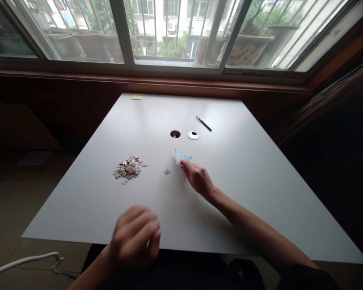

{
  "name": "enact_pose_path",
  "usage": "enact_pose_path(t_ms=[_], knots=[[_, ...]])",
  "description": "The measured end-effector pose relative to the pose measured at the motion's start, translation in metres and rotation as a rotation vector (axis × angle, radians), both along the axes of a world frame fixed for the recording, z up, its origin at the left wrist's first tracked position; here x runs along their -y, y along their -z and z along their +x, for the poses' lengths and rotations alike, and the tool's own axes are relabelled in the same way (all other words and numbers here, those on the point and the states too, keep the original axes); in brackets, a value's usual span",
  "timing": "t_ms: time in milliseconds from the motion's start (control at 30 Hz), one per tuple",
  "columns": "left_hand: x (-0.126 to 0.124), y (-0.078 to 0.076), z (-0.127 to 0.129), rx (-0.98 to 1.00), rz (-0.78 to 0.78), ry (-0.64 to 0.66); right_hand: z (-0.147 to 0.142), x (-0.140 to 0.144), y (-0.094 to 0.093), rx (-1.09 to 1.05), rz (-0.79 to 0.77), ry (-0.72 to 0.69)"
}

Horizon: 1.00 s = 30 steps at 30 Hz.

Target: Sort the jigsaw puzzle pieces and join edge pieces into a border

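Note:
A pile of loose puzzle pieces point(129, 168) lies on the white table point(248, 177), left of centre. A single puzzle piece point(167, 171) sits apart to its right. A small joined strip of blue puzzle pieces point(182, 155) lies near the middle. My right hand point(198, 177) reaches across the table and its fingertips touch the near edge of that strip. My left hand point(137, 235) hovers blurred over the table's near edge, fingers loosely curled, with nothing seen in it.
A black pen point(203, 123) lies at the back right of centre. Beside a round cable hole point(175, 134) rests its white cap point(192, 135). A yellow sticky note point(137, 96) sits at the far edge. A white cable point(24, 262) runs along the floor, lower left.

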<state>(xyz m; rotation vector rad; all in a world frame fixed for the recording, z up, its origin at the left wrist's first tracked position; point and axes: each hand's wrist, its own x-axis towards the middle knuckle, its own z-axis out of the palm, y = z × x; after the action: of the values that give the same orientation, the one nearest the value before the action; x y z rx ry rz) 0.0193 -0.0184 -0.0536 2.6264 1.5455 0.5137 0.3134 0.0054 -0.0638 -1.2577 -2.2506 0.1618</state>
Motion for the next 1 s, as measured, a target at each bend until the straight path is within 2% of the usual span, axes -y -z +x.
enact_pose_path(t_ms=[167,233,300,433,567,733,833,900,1000], knots=[[0.026,0.019,0.057,-0.055,-0.023,0.05,0.009,0.0,0.003,0.047,0.057,-0.052],[0.031,0.025,0.072,-0.082,-0.042,0.058,0.014,0.003,0.003,0.071,0.064,-0.065],[0.033,0.027,0.069,-0.094,-0.049,0.032,0.017,0.006,0.002,0.086,0.077,-0.058],[0.035,0.023,0.031,-0.077,-0.023,-0.1,0.008,0.0,-0.002,0.078,0.098,-0.008],[0.043,0.02,0.008,0.006,0.017,-0.144,-0.037,-0.023,-0.005,0.076,0.087,0.012],[0.052,0.022,0.006,0.24,0.23,-0.219,-0.13,-0.039,-0.004,0.107,0.026,-0.155],[0.054,0.022,0.003,0.274,0.269,-0.225,-0.156,-0.032,-0.005,0.115,-0.01,-0.257],[0.054,0.022,0.0,0.251,0.249,-0.205,-0.142,-0.022,-0.008,0.109,-0.008,-0.292],[0.054,0.025,-0.004,0.228,0.227,-0.163,-0.076,0.001,-0.007,0.066,-0.056,-0.288]])
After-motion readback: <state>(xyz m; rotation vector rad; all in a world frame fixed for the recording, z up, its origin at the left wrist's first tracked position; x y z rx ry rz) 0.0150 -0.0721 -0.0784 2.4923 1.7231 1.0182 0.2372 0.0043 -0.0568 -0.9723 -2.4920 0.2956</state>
